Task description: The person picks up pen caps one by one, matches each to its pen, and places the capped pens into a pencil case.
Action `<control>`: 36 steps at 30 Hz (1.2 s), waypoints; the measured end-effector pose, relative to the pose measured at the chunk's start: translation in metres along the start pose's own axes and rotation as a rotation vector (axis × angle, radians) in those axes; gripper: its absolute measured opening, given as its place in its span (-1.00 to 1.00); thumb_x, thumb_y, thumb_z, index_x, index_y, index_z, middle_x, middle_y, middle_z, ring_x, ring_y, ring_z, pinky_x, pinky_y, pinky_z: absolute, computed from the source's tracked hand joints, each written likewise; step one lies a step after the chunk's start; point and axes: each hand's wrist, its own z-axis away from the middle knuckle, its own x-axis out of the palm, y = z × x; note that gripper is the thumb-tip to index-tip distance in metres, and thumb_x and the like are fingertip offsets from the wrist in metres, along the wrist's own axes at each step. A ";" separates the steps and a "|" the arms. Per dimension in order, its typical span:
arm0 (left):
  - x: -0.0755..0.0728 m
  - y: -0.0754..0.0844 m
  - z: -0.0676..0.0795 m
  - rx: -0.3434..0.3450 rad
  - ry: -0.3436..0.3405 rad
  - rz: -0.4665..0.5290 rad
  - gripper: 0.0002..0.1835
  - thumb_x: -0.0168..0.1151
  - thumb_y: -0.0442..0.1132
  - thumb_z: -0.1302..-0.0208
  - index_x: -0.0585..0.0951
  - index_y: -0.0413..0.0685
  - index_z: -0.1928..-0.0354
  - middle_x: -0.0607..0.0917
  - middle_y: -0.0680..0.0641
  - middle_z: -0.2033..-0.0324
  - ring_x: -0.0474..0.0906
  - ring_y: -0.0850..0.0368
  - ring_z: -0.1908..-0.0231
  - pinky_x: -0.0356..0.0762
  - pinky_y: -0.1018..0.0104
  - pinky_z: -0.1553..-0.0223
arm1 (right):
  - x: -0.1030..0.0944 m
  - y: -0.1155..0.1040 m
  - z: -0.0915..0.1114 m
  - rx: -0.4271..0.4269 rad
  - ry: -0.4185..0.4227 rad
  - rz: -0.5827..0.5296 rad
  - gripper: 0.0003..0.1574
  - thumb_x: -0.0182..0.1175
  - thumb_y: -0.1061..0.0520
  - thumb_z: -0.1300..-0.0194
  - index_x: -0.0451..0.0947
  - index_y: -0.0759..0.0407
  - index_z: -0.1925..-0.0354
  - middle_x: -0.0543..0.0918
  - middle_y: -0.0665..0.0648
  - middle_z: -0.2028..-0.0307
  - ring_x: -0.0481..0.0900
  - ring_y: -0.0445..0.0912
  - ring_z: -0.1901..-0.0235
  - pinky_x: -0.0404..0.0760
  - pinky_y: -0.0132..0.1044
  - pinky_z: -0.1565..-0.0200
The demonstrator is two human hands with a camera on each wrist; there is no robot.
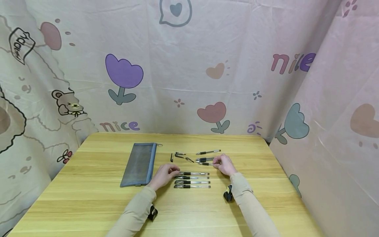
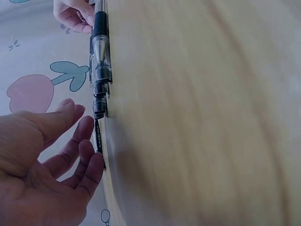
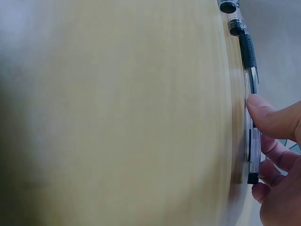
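Observation:
My right hand pinches the clear barrel of a black-gripped gel pen between thumb and fingers, low over the wooden table. Beside it lie further uncapped pens, one farther back. Several capped gel pens form a row nearer me, their caps facing left. At the cap end of the row's farthest pen is my left hand, its fingers loosely bent and its thumb apart from them; whether it touches that pen is hard to tell. Loose black pen caps are scattered behind the row.
A grey mesh zip pouch with blue edging lies flat left of the pens. The wooden table ends at a printed curtain behind and on both sides. Black wrist devices sit under the forearms.

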 end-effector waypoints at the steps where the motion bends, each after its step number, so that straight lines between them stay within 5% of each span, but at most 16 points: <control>1: 0.000 0.000 0.000 0.001 0.000 0.001 -0.87 0.29 -0.29 -0.36 0.76 -0.12 0.14 0.77 -0.03 0.19 0.50 0.25 0.32 0.46 0.37 0.25 | 0.000 0.001 0.000 -0.001 0.003 -0.001 -0.90 0.36 0.34 -0.16 0.70 0.18 0.34 0.68 0.14 0.22 0.50 -0.02 0.16 0.44 -0.02 -0.06; 12: 0.000 0.000 0.001 -0.041 0.037 0.057 -0.84 0.29 -0.29 -0.36 0.74 -0.12 0.08 0.76 -0.03 0.18 0.55 0.23 0.27 0.53 0.31 0.18 | 0.002 -0.002 0.008 0.005 0.021 -0.054 -0.91 0.32 0.34 -0.20 0.68 0.21 0.30 0.72 0.23 0.08 0.59 0.10 0.03 0.48 0.10 -0.19; 23: 0.002 0.000 -0.008 -0.060 0.063 0.088 -0.78 0.26 -0.31 -0.37 0.71 -0.17 0.00 0.74 -0.06 0.19 0.57 0.16 0.25 0.55 0.24 0.18 | 0.002 -0.010 0.020 0.017 0.036 -0.173 -0.89 0.23 0.35 -0.32 0.64 0.26 0.18 0.71 0.23 0.11 0.62 -0.01 0.15 0.60 -0.08 -0.03; 36: 0.013 0.005 -0.024 -0.034 0.074 0.047 -0.72 0.25 -0.30 -0.39 0.67 -0.15 -0.09 0.65 -0.13 0.08 0.55 0.09 0.18 0.55 0.12 0.09 | 0.005 -0.010 0.027 0.003 0.079 -0.260 -0.84 0.22 0.34 -0.34 0.69 0.23 0.15 0.69 0.16 0.20 0.49 -0.14 0.27 0.47 -0.38 0.16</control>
